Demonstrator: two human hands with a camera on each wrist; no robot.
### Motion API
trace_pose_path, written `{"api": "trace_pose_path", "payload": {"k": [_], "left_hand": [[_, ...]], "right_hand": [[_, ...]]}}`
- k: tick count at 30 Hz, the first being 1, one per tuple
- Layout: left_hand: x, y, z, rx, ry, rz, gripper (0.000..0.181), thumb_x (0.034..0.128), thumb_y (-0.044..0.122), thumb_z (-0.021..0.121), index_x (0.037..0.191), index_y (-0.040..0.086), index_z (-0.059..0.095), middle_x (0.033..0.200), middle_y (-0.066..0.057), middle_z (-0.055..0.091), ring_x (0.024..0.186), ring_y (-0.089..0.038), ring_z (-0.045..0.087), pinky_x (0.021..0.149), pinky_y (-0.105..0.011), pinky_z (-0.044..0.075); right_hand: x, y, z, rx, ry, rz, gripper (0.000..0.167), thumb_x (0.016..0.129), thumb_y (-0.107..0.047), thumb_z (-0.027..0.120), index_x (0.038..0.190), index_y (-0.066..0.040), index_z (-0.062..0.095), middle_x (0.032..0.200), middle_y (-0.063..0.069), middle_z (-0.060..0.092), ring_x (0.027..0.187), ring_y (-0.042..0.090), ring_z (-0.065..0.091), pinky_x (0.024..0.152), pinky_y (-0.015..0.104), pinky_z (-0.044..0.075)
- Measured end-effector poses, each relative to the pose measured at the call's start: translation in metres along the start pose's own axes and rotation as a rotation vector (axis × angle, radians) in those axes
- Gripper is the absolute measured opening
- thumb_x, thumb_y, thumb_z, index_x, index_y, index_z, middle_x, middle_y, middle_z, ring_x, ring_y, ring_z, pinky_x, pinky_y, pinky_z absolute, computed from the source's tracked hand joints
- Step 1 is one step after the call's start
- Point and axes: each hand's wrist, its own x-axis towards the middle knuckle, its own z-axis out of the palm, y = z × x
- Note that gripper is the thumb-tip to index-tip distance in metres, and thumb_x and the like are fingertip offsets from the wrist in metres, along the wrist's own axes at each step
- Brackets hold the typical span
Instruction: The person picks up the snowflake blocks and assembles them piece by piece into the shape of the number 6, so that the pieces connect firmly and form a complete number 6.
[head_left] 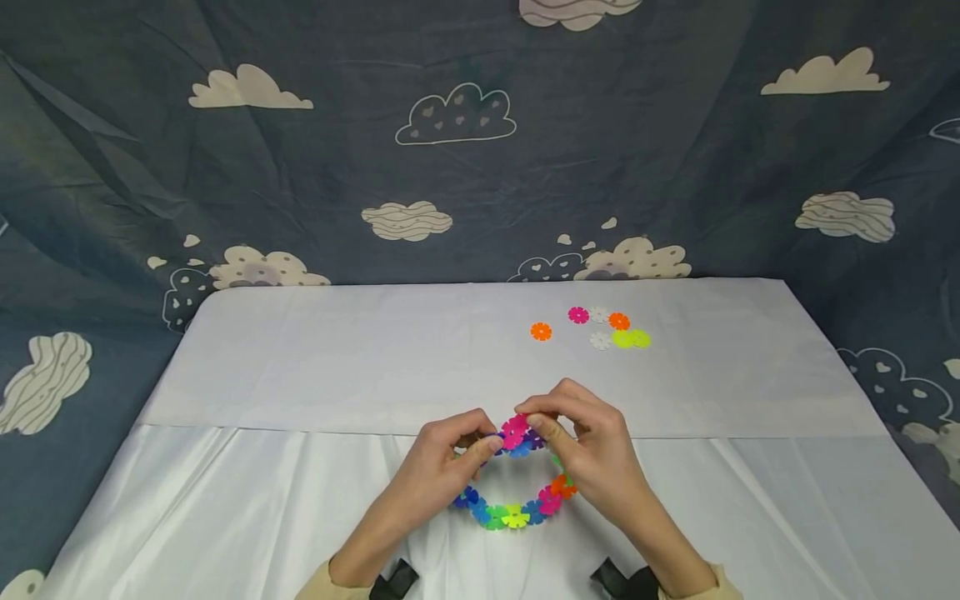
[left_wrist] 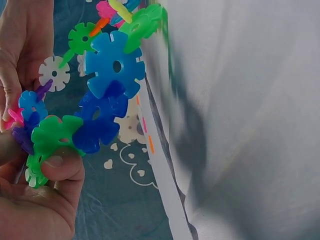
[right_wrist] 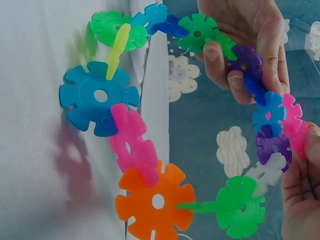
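Note:
A ring of notched plastic flower discs (head_left: 515, 516) in several colours is held up over the white table, with discs slotted into each other at angles. My left hand (head_left: 442, 462) grips the ring's upper left; in the left wrist view its thumb presses a green disc (left_wrist: 57, 135). With thumb and fingers, my right hand (head_left: 588, 442) pinches a pink disc (head_left: 514, 432) at the ring's far side. That pink piece lies against a light blue disc (right_wrist: 269, 114) in the right wrist view; whether they are slotted together I cannot tell.
Loose discs lie farther back on the white-covered table (head_left: 337, 358): an orange one (head_left: 541, 332), a pink one (head_left: 578, 315), another orange one (head_left: 619, 321), white ones (head_left: 601, 341) and yellow ones (head_left: 640, 338). A dark cloth with clouds (head_left: 457, 183) hangs behind.

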Motion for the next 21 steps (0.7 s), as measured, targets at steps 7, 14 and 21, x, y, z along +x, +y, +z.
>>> {"api": "trace_pose_path", "payload": {"k": [7,14,21], "left_hand": [[-0.0003,0.0005,0.0006,0.008,0.008,-0.009,0.012,0.0991,0.019,0.061,0.089,0.013,0.064,0.074,-0.007,0.06,0.058,-0.018,0.057,0.054,-0.027,0.048],[-0.0004,0.0031,0.0008,0.006,0.021,-0.007,0.011,0.0988,0.019,0.062,0.09,0.013,0.065,0.073,-0.006,0.06,0.058,-0.02,0.058,0.053,-0.027,0.048],[-0.0003,0.0015,0.0022,0.004,0.031,-0.012,0.01,0.0985,0.016,0.062,0.089,0.013,0.065,0.073,-0.003,0.06,0.057,-0.019,0.057,0.052,-0.027,0.048]], "right_hand": [[0.0005,0.0035,-0.0004,0.028,-0.009,-0.01,0.019,0.087,0.003,0.07,0.1,-0.011,0.075,0.086,-0.001,0.061,0.082,0.015,0.058,0.071,0.024,0.052],[0.0008,0.0073,0.0011,0.081,0.0,-0.028,0.019,0.088,0.006,0.068,0.1,-0.007,0.074,0.086,0.0,0.061,0.081,0.017,0.057,0.07,0.024,0.052],[-0.0015,0.0099,0.0067,0.061,0.047,-0.055,0.02,0.087,0.007,0.068,0.1,-0.007,0.074,0.086,-0.001,0.06,0.079,0.016,0.057,0.066,0.021,0.05]]}}
